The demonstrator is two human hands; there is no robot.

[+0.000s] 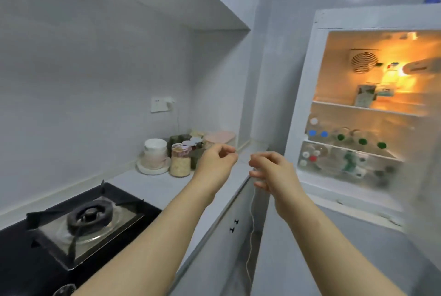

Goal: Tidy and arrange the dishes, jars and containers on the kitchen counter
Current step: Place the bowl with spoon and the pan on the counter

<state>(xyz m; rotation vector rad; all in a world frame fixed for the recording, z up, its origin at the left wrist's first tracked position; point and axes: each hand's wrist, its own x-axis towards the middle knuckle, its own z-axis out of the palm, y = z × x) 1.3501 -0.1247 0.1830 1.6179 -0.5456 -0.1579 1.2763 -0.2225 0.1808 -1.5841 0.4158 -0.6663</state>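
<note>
while both my hands hang over the counter (148, 183) edge, item one: thread (251, 219), thin and pale, pinched between thumb and forefinger of my left hand (216, 164), running level to my right hand (272, 171), whose curled fingers grip it; its long tail drops straight down beside the cabinet (229, 243). item two: grain jar (180, 163), upright, in the far counter corner, beside a white pot (155, 152) and near a pink-lidded box (219, 138). fridge (307, 104) open at right.

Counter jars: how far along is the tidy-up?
Looks done: jars and pink box grouped in the counter corner. In hand: left hand and right hand pinch a thin string, no dish. Left: fridge stands open, likely needs shutting.
</note>
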